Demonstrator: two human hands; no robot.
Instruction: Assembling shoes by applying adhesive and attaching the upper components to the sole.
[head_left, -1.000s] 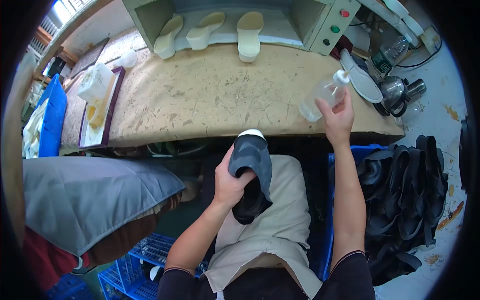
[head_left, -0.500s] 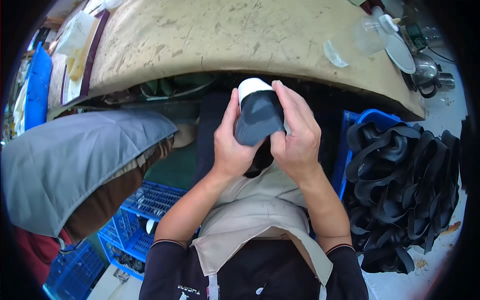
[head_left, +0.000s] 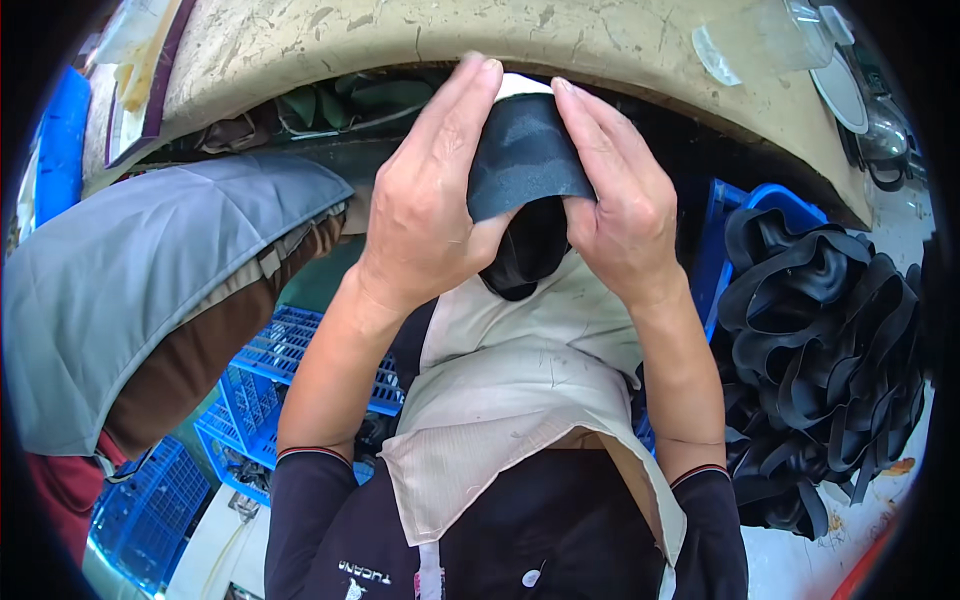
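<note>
So, the thing in hand was a dark shoe [head_left: 528, 145], grey-black on the upper with a white end [head_left: 522, 86] facing away from the wearer. The black part nearer the wearer hung down toward the lap of a beige apron [head_left: 500, 372].

Writing: some light lettering [head_left: 372, 578] with a little pale emblem sat on the chest of a dark shirt [head_left: 600, 530], below the shoe and off to its left. A strap label [head_left: 430, 583] with pinkish marks was there too, too small to make out.

As for the grip, the shoe was right between the two palms. The left hand [head_left: 425, 190] lay along its left side and the right hand [head_left: 625, 200] along its right, both with fingers fairly straight and pointing at the white end. Thumbs were tucked in at the near edge of the grey part. Each hand was spread only about as far as the shoe's side needed, so it was held snugly from both sides.

Just beyond the shoe was the near edge of a scuffed tan bench [head_left: 450, 35]; I couldn't tell if they touched. Beyond and right of the shoe were a clear bottle [head_left: 785, 38] and a flat white sole [head_left: 838, 92]. Nearer, well right of the shoe, was a heap of black curved pieces [head_left: 820, 350] by a blue crate [head_left: 785, 205]. Left of the shoe, a grey cloth [head_left: 180, 270] covered a neighbour's lap, with blue racks [head_left: 285, 345] lower down.
</note>
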